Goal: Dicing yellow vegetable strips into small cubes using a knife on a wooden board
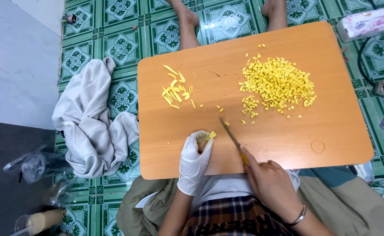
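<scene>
Yellow strips (210, 135) sit pinched under your gloved left hand (195, 159) near the board's (332, 131) near edge; your right hand (268, 181) grips the knife (232, 139), fingers closed round its handle.

- The table (288, 135) looked like smooth wood veneer, with a faint sheen.
- The left hand (195, 159) wore a thin white rubbery glove – slightly glossy.
- The knife (232, 139) had a dull metal blade and a yellow plastic-looking handle.
- The floor tiles (122, 43) were glazed and shiny.
- The grey jacket (91, 126) was soft matt cloth.
- The bracelet (300, 216) gleamed like metal.
</scene>
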